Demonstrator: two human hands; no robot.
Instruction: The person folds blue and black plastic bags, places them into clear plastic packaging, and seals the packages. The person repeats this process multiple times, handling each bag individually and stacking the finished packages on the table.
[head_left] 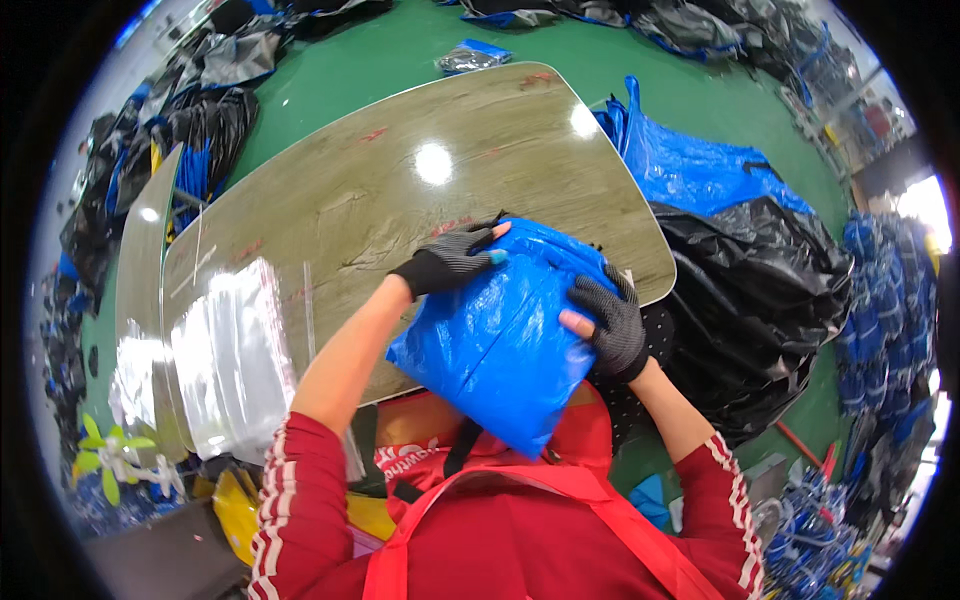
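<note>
Green flooring surrounds one long wood-grain table (400, 190) with rounded corners, seen from above by a person in a red top with white-striped sleeves. Both of the person's hands wear dark knitted gloves with the fingertips cut away.

One folded blue plastic bundle (500, 340) rests against the near right edge of the table, tilted toward the person's chest, its lower corner hanging over the red clothing. The left hand (450, 260) lies across the bundle's upper left corner, fingers stretched out flat and pressing on the plastic rather than curling around it. The right hand (605, 320) clasps the bundle's right edge, fingers wrapped over the top and the thumb pressed into the blue surface.

At the table's near left end sits one stack of clear plastic bags (230, 350), shiny and slightly fanned. One single clear bag strip (310, 300) lies just beside it on the tabletop.

To the right of the table, one large black plastic bag (760, 290) slumps on the floor, and one loose blue plastic sheet (690, 160) lies behind it. Heaps of dark bags and blue items (190, 130) crowd the floor at far left, and bunches of blue cords (880, 300) hang at far right; they are too many and too blurred to count.
</note>
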